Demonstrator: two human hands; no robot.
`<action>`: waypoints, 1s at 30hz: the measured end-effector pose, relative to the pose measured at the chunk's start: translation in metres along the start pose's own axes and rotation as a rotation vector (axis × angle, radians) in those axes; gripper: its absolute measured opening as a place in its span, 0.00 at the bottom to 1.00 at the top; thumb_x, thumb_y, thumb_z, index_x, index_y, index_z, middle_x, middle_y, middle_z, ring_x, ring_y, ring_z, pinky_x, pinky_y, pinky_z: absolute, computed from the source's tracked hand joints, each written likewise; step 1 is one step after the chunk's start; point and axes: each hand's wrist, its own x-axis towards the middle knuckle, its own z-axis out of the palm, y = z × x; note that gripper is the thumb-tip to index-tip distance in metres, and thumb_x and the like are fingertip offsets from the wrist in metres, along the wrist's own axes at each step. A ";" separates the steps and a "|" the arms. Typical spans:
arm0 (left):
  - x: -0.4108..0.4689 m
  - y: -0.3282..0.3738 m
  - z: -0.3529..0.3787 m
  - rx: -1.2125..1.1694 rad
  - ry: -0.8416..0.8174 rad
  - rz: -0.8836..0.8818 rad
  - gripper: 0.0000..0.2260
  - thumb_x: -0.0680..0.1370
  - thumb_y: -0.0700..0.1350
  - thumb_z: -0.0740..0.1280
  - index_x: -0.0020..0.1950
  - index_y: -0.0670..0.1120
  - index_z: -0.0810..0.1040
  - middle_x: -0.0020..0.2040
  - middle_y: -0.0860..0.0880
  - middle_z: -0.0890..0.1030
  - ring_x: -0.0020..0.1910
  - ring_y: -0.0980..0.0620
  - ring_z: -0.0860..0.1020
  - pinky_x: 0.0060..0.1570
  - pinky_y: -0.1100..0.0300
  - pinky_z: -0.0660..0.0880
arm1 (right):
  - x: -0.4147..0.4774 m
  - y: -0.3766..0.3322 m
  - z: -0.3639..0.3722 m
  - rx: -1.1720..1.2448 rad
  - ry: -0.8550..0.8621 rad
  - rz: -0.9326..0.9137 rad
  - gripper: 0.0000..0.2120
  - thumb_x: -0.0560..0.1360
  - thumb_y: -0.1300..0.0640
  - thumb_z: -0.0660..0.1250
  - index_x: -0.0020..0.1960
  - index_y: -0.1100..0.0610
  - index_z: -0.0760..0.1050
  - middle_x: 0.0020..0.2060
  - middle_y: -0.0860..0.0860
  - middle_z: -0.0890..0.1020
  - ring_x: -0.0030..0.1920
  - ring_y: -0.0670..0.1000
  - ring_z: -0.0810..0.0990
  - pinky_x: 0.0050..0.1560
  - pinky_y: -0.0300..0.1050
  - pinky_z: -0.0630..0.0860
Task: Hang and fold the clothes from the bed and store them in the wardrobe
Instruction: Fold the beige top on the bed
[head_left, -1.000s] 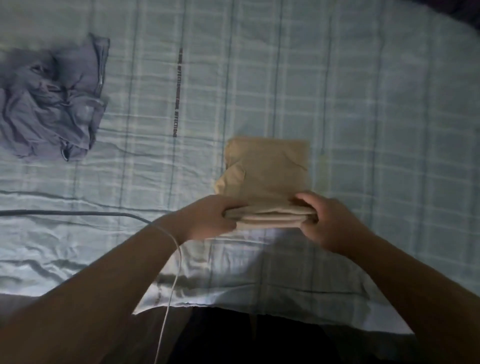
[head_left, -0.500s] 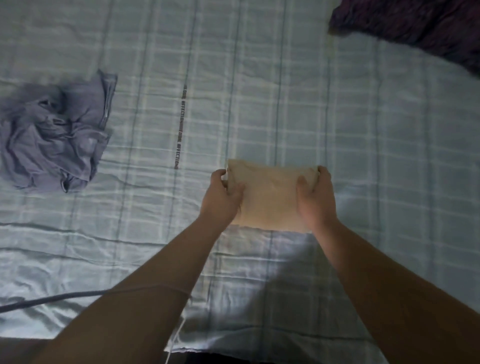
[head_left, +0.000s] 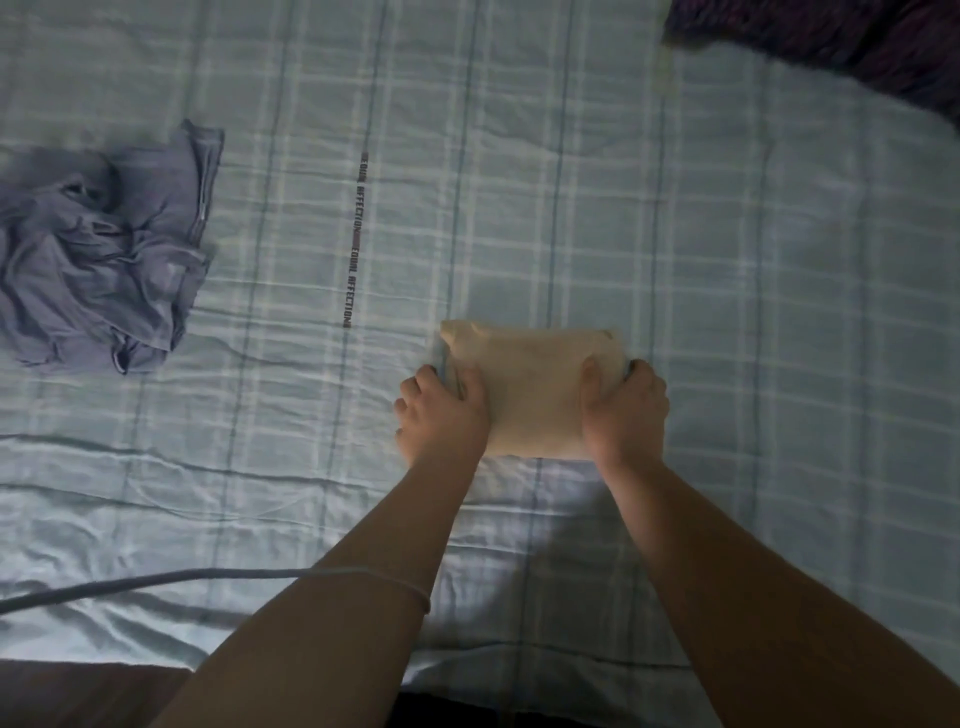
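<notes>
Cable (head_left: 156, 579): lower left, crossing the left forearm.
Left grip (head_left: 441, 410): thumb on top, fingers curled at the folded beige garment (head_left: 535, 384), left edge.
Right grip (head_left: 623, 410): clasps its right edge.
Folded beige garment: centre, on the bed (head_left: 727, 260).
Crumpled grey-blue garment (head_left: 98, 260): left edge.

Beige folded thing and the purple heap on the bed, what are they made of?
Beige folded thing: soft, matte cloth, maybe cotton; it lies in flat layers with soft, rounded corners. Purple heap: thin, limp fabric; it crumples into many small creases, with what looks like a zip along one edge. Fibre unclear.
</notes>
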 end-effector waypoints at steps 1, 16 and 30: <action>-0.001 0.003 -0.003 -0.008 -0.058 -0.015 0.33 0.76 0.69 0.52 0.68 0.46 0.68 0.64 0.44 0.71 0.64 0.41 0.70 0.58 0.44 0.69 | 0.001 0.000 -0.002 -0.002 -0.030 0.036 0.31 0.76 0.36 0.60 0.64 0.62 0.70 0.58 0.63 0.76 0.58 0.66 0.75 0.58 0.57 0.72; -0.024 0.013 -0.054 -0.701 -0.451 0.002 0.29 0.71 0.66 0.69 0.61 0.45 0.80 0.54 0.49 0.84 0.53 0.48 0.83 0.57 0.45 0.79 | -0.005 0.006 -0.078 0.608 -0.376 0.006 0.16 0.76 0.37 0.64 0.51 0.50 0.74 0.47 0.50 0.83 0.46 0.52 0.83 0.47 0.53 0.82; -0.228 0.033 -0.293 -0.906 0.177 0.280 0.26 0.75 0.64 0.64 0.46 0.39 0.78 0.40 0.41 0.80 0.36 0.56 0.76 0.39 0.59 0.73 | -0.139 -0.121 -0.326 0.652 -0.309 -0.574 0.14 0.81 0.44 0.59 0.53 0.55 0.73 0.43 0.46 0.79 0.37 0.33 0.76 0.37 0.30 0.70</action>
